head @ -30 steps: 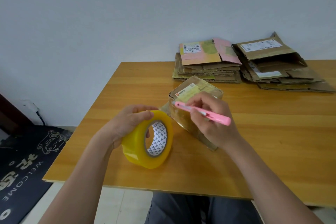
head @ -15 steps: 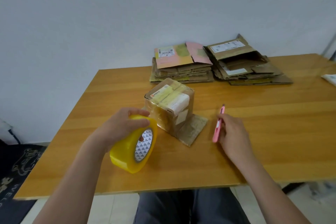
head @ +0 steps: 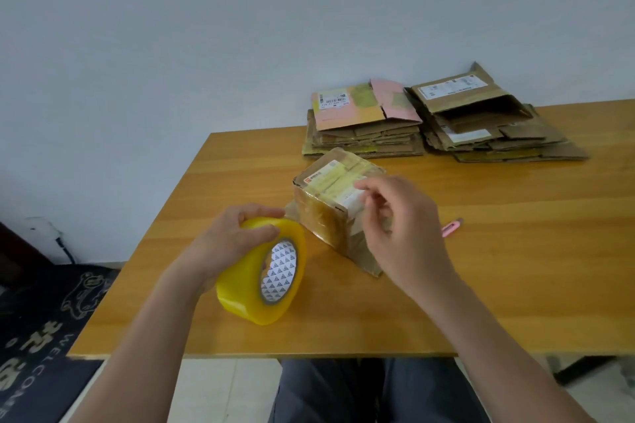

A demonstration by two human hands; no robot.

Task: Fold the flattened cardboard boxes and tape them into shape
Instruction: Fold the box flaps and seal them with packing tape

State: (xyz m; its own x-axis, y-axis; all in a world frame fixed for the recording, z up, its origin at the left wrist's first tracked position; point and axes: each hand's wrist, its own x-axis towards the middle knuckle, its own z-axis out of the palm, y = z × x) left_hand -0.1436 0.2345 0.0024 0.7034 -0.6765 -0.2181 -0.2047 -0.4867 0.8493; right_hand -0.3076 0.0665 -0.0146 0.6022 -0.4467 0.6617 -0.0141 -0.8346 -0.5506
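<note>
A small folded cardboard box (head: 324,196), wrapped in clear tape and bearing labels, stands on the wooden table (head: 515,268). My left hand (head: 233,240) grips a big roll of yellow tape (head: 264,282) upright on the table, just left of the box. My right hand (head: 402,233) is at the box's right side, fingers loosely curled at its top edge; it holds nothing that I can see. A pink utility knife (head: 452,227) lies on the table right of that hand. Two stacks of flattened boxes (head: 364,127) (head: 488,127) sit at the far edge.
A grey wall stands behind the table. On the floor at the left lies a dark welcome mat (head: 37,336). My knees in grey trousers (head: 343,388) show under the table's near edge.
My right hand has left the pink knife on the table and moved left to the box. The left hand has kept its hold on the tape roll. The camera view shifted.
</note>
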